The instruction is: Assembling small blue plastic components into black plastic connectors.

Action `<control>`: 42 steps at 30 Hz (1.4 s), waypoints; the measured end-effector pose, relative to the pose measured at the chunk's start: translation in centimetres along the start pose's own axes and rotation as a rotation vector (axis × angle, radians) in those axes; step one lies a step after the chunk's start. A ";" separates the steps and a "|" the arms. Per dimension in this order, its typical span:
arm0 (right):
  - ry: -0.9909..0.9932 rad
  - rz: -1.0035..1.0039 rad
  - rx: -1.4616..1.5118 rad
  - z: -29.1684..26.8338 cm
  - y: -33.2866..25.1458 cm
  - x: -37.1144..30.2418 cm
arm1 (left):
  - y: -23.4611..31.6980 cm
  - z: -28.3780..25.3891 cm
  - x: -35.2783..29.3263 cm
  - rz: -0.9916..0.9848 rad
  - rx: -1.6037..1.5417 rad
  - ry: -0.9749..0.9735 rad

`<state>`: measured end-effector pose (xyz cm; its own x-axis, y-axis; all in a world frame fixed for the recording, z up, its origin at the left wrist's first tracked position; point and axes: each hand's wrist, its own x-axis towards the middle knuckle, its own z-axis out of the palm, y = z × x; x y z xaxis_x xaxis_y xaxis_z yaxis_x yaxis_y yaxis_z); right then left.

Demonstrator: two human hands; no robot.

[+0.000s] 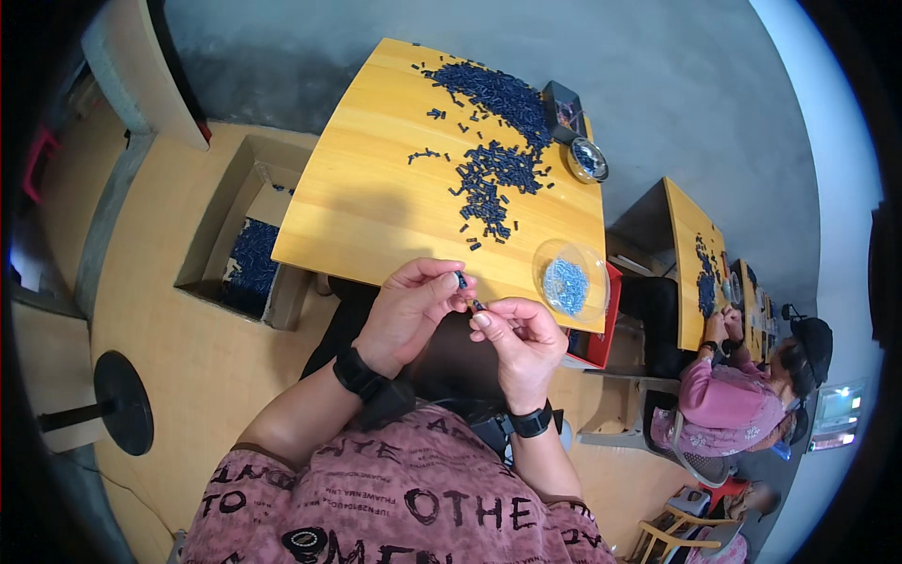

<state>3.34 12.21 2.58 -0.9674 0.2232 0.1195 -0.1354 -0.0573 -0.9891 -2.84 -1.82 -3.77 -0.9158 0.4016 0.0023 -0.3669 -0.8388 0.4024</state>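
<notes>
Close together at the table's near edge, my two hands each pinch a tiny part. My left hand [414, 303] is closed on a small dark blue plastic piece [460, 280], held between thumb and forefinger. A little lower, my right hand [517, 340] grips another small dark piece [477, 305] in its fingertips; its exact kind is too small to tell. Beyond them, loose dark blue pieces [484, 197] lie in heaps across the wooden table [348, 188]. To the right of my hands sits a clear round dish [567, 284] with many small pale blue parts.
A black box [564, 111] and a metal bowl [588, 160] stand at the table's right edge. On the floor at left is a cardboard box [202, 240] holding more dark pieces. A red box [601, 329] is beside the table. Another person [738, 395] works at a table on the right.
</notes>
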 end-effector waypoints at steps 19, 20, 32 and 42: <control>0.023 -0.311 0.082 -0.5 -2.6 -4.4 | -0.2 5.4 -3.6 -0.034 0.052 -0.210; 0.026 -0.312 0.082 -0.5 -2.7 -4.5 | -0.2 5.5 -3.7 -0.034 0.051 -0.211; 0.051 -0.321 0.041 -0.7 -3.1 -5.0 | -0.2 5.9 -4.0 -0.046 0.075 -0.230; 0.127 -0.477 -0.136 -0.6 -3.3 -5.2 | 0.6 6.6 -4.2 0.008 0.276 -0.279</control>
<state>8.90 11.82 5.15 -0.7698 0.3107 0.5576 -0.5185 0.2051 -0.8301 1.89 -1.56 2.54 -0.8252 0.5114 0.2398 -0.2670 -0.7273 0.6322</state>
